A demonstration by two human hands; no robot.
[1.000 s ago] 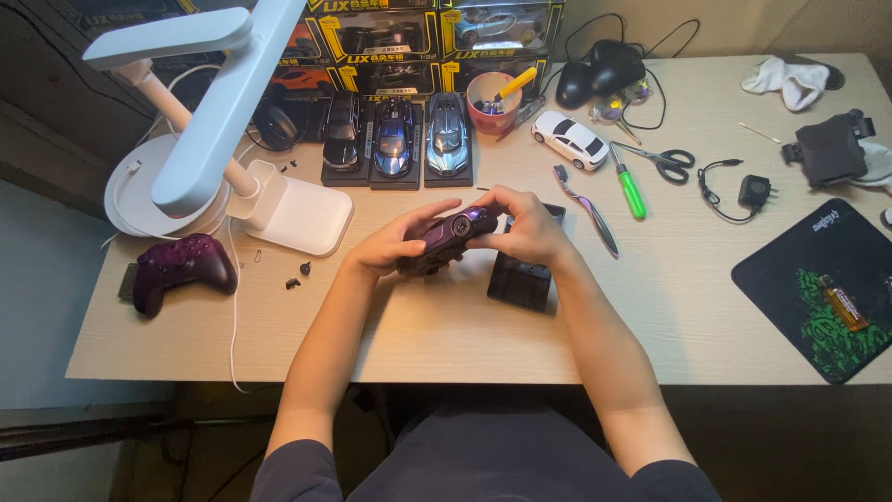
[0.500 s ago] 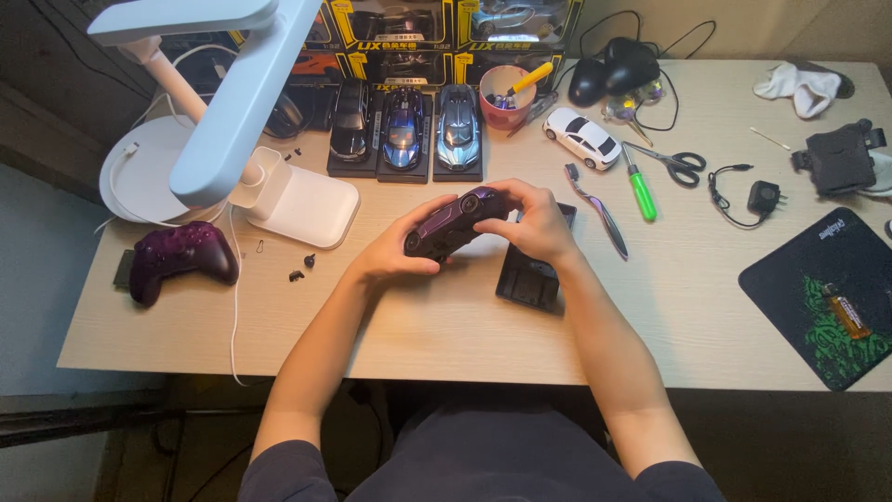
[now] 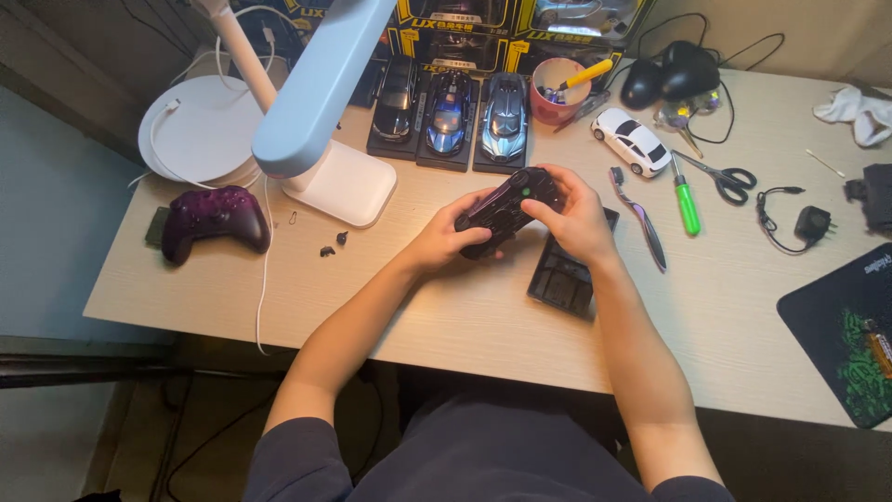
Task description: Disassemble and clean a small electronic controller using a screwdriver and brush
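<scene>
Both hands hold a dark game controller point(image 3: 506, 206) above the middle of the wooden desk point(image 3: 446, 316). My left hand point(image 3: 444, 240) grips its lower left end. My right hand point(image 3: 574, 216) wraps its right side, fingers over the top. Under my right wrist lies a black flat plastic shell piece point(image 3: 563, 281). A second, purple game controller point(image 3: 214, 219) rests on the desk at the far left, away from both hands.
A white desk lamp point(image 3: 321, 102) reaches over the left half. Three model cars point(image 3: 450, 121) stand at the back, with a pink cup point(image 3: 557, 91), a white toy car point(image 3: 632, 139), green screwdriver point(image 3: 686, 199), scissors point(image 3: 725, 175), tweezers point(image 3: 641, 219), small screws point(image 3: 333, 244) and a mouse mat point(image 3: 847, 335).
The camera has shifted, so the desk sits differently in view. The controller has turned slightly in my hands, which stay closed on it.
</scene>
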